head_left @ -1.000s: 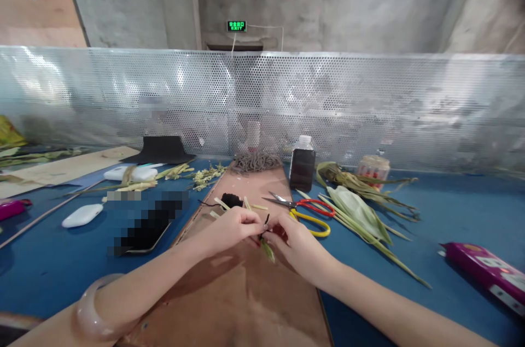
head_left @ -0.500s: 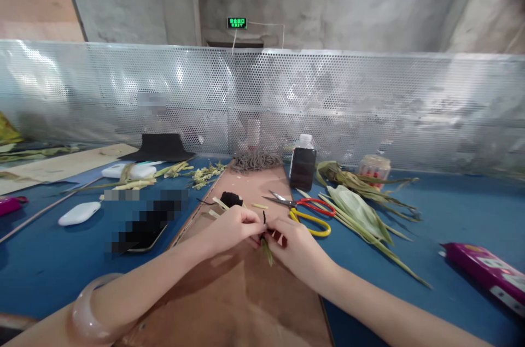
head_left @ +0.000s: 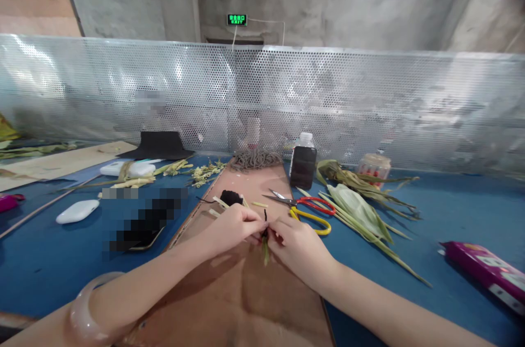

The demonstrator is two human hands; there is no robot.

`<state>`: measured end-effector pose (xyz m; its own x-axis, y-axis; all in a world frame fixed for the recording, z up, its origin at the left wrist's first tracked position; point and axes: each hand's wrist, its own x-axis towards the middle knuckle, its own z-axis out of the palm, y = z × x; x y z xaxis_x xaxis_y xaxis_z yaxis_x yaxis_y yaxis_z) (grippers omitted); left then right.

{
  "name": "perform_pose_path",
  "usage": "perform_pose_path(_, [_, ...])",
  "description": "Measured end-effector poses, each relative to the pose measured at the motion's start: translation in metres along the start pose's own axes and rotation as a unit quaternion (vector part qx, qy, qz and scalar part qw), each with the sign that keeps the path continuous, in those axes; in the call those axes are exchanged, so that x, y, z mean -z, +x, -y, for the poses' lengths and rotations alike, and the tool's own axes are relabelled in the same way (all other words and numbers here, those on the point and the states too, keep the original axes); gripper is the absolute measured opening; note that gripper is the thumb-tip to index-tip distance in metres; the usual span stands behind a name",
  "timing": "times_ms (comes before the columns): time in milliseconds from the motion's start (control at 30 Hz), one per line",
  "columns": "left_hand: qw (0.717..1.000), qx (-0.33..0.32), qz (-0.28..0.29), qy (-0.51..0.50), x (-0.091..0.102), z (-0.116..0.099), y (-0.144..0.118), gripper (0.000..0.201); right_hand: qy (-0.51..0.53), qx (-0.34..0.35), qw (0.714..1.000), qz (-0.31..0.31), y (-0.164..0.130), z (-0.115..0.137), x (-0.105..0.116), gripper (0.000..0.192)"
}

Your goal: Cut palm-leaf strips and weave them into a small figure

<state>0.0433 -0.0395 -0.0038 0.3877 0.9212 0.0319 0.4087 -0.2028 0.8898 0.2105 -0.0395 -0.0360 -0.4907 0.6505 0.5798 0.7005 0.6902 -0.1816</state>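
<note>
Leaf strip (head_left: pixel 266 251), the little green one, sits right between both hands over the middle of the brown board (head_left: pixel 246 303), with a bit of black thread (head_left: pixel 265 217) sticking up from the pinch point. Left hand (head_left: pixel 235 225) has its fingertips closed on the top of the strip from the left side, and right hand (head_left: pixel 293 243) is pinching it from the right, so both are grasping the same small bundle with thumbs nearly touching. It looks like a wrap or a knot being done with the thread around the strip, though the actual knot is too small to make out.

My take on doing this bit well: keep the pinch close to where the thread crosses the leaf so nothing unravels, and pull the thread snug rather than hard, since a thin strip like that probably tears or creases easily. Letting the strip's free end hang down toward the board, as it does now, keeps it out of the way.

Handy stuff is close: scissors (head_left: pixel 305 207) with red and yellow handles lie just past the right hand, the black thread clump (head_left: pixel 231 197) sits on the board beyond the left hand, and spare green leaves (head_left: pixel 361 210) lie to the right on the blue table (head_left: pixel 451 216).
</note>
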Motion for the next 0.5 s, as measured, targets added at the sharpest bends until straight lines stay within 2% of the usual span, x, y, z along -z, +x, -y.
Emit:
perform_pose_path(233, [1.000,-0.006,-0.002,0.026,0.0024,0.0007,0.0000,0.036,0.023,-0.012,0.999,0.029,0.0001,0.0011,0.0019,0.014])
perform_pose_path(500, [0.998,-0.022,0.007,0.054,0.0012,0.0010,-0.0004,0.036,-0.063,-0.030,0.998,0.001,-0.0032,0.0028,0.0009,0.015])
